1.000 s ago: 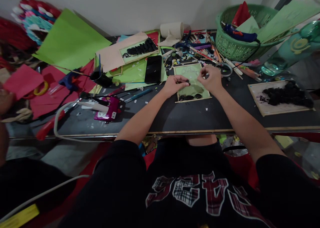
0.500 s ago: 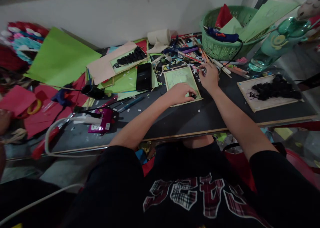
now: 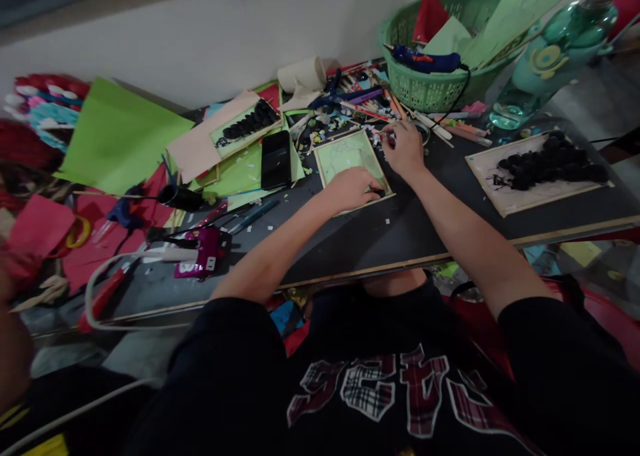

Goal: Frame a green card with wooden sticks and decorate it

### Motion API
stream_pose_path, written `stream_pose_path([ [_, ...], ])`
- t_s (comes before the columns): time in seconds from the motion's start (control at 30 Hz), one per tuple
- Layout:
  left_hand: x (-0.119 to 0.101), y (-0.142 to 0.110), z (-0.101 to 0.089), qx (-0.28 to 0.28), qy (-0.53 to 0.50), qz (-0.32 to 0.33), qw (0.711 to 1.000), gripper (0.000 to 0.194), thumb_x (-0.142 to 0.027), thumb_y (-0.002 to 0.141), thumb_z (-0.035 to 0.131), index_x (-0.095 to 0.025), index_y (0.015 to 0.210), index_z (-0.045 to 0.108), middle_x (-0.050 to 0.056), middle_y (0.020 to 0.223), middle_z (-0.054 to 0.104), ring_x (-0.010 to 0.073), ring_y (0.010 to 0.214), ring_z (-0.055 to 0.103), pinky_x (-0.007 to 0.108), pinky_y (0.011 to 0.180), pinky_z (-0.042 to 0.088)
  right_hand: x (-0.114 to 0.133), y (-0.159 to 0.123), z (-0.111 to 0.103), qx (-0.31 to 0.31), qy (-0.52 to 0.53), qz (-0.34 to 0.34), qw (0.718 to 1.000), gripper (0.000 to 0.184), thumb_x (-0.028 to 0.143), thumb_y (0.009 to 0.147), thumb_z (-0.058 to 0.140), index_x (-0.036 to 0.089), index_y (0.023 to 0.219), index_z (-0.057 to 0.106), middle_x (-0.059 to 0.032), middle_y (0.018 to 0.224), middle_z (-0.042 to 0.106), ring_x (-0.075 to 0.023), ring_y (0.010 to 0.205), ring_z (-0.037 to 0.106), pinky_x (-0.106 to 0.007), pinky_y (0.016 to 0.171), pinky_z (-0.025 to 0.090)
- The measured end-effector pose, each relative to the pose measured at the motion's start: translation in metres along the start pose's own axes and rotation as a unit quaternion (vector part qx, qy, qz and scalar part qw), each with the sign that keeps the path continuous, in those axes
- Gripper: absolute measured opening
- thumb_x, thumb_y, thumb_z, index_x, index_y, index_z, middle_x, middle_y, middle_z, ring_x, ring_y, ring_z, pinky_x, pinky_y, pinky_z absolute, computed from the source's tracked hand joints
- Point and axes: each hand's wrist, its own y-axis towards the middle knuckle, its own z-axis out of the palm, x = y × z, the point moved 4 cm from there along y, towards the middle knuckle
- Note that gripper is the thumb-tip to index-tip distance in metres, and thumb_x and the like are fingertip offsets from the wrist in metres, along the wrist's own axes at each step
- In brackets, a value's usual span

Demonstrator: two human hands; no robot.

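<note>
Left hand (image 3: 353,188) lies palm-down on the near part of the green framed board (image 3: 345,157) in the middle of the dark surface (image 3: 380,233), fingers loosely curled over small black pieces; whether they grip one, cannot tell. Right hand (image 3: 404,151) sits at the board's far right corner, fingers pinched narrow amid craft scraps; what they hold is too small to tell. Black phone (image 3: 276,159) lies left of the board, green basket (image 3: 435,86) far right.

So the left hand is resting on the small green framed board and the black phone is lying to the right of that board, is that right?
Not quite. In the head view the left hand does rest on the small green framed board, but the black phone lies to the left of that board, not the right.
</note>
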Motion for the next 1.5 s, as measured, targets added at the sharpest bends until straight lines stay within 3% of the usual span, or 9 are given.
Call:
stream_pose_path([
  [0.33, 0.001, 0.001, 0.001, -0.016, -0.006, -0.029, 0.999, 0.012, -0.030, 0.080, 0.075, -0.028, 0.087, 0.084, 0.004, 0.076, 0.077, 0.0229, 0.078, 0.070, 0.033, 0.079, 0.051, -0.001, 0.000, 0.005, 0.011, -0.018, -0.015, 1.000, 0.019, 0.024, 0.095, 0.055, 0.021, 0.111, 0.065, -0.0148, 0.116, 0.065, -0.0338, 0.118, 0.056, -0.055, 0.103, 0.045],
  [0.6, -0.007, 0.002, -0.009, 0.090, 0.098, -0.063, 0.989, 0.024, -0.033, 0.091, 0.063, -0.025, 0.103, 0.082, 0.007, 0.100, 0.079, 0.0226, 0.097, 0.071, 0.033, 0.088, 0.052, 0.015, -0.003, -0.008, 0.042, -0.031, 0.026, 0.998, 0.025, 0.014, 0.091, 0.054, 0.020, 0.112, 0.067, -0.0123, 0.121, 0.066, -0.0299, 0.123, 0.057, -0.050, 0.110, 0.044],
  [0.8, -0.031, 0.004, -0.010, 0.108, 0.195, -0.115, 0.968, 0.022, -0.032, 0.093, 0.063, -0.021, 0.098, 0.082, 0.011, 0.095, 0.077, 0.0260, 0.092, 0.070, 0.035, 0.079, 0.053, 0.013, -0.002, -0.007, 0.030, -0.038, 0.030, 0.998, 0.026, 0.016, 0.091, 0.053, 0.022, 0.111, 0.068, -0.0113, 0.122, 0.066, -0.0294, 0.122, 0.057, -0.050, 0.108, 0.045],
  [0.97, -0.051, -0.012, -0.003, 0.087, 0.244, -0.060, 0.964, 0.030, -0.027, 0.100, 0.052, -0.011, 0.111, 0.076, 0.018, 0.110, 0.072, 0.0312, 0.112, 0.065, 0.038, 0.091, 0.053, 0.012, -0.002, -0.011, 0.014, -0.061, 0.028, 0.998, 0.027, 0.013, 0.089, 0.053, 0.021, 0.109, 0.068, -0.0111, 0.119, 0.067, -0.0293, 0.121, 0.058, -0.048, 0.107, 0.046],
  [1.1, -0.019, -0.022, -0.029, -0.002, 0.155, -0.105, 0.982, 0.042, -0.032, 0.106, 0.038, -0.015, 0.137, 0.062, 0.015, 0.133, 0.065, 0.0276, 0.122, 0.062, 0.040, 0.102, 0.050, 0.011, -0.002, -0.015, -0.002, -0.069, 0.006, 0.998, 0.026, 0.017, 0.094, 0.048, 0.023, 0.111, 0.067, -0.0111, 0.116, 0.068, -0.0283, 0.117, 0.061, -0.047, 0.106, 0.046],
  [1.23, 0.003, -0.015, -0.052, -0.109, 0.101, -0.043, 0.988, 0.059, -0.048, 0.108, 0.017, -0.020, 0.147, 0.051, 0.012, 0.147, 0.057, 0.0260, 0.137, 0.052, 0.045, 0.116, 0.041, 0.010, -0.002, -0.017, -0.031, -0.045, 0.021, 0.998, 0.019, 0.024, 0.095, 0.052, 0.024, 0.105, 0.068, -0.0094, 0.114, 0.070, -0.0274, 0.118, 0.061, -0.048, 0.108, 0.045],
  [1.3, -0.002, -0.009, -0.037, -0.093, 0.094, 0.020, 0.991, 0.064, -0.054, 0.107, 0.015, -0.020, 0.153, 0.043, 0.012, 0.157, 0.047, 0.0263, 0.147, 0.042, 0.046, 0.121, 0.034, 0.009, -0.001, -0.017, -0.041, -0.029, 0.019, 0.999, 0.018, 0.025, 0.094, 0.052, 0.023, 0.103, 0.068, -0.0091, 0.114, 0.071, -0.0260, 0.117, 0.062, -0.046, 0.108, 0.045],
  [1.4, -0.025, -0.006, 0.012, -0.001, 0.122, 0.129, 0.984, 0.075, -0.062, 0.104, 0.016, -0.014, 0.161, 0.028, 0.014, 0.168, 0.028, 0.0254, 0.157, 0.023, 0.042, 0.126, 0.025, 0.005, 0.000, -0.015, -0.040, -0.029, 0.016, 0.999, 0.018, 0.022, 0.094, 0.051, 0.022, 0.103, 0.067, -0.0098, 0.114, 0.071, -0.0248, 0.116, 0.062, -0.044, 0.107, 0.046],
  [1.5, -0.037, -0.007, 0.043, 0.043, 0.148, 0.142, 0.978, 0.081, -0.064, 0.102, 0.012, -0.012, 0.164, 0.013, 0.013, 0.171, 0.014, 0.0245, 0.160, 0.009, 0.042, 0.128, 0.016, -0.002, 0.001, -0.013, -0.046, -0.038, 0.019, 0.998, 0.019, 0.023, 0.096, 0.047, 0.023, 0.103, 0.065, -0.0101, 0.114, 0.070, -0.0260, 0.115, 0.062, -0.047, 0.106, 0.046],
])
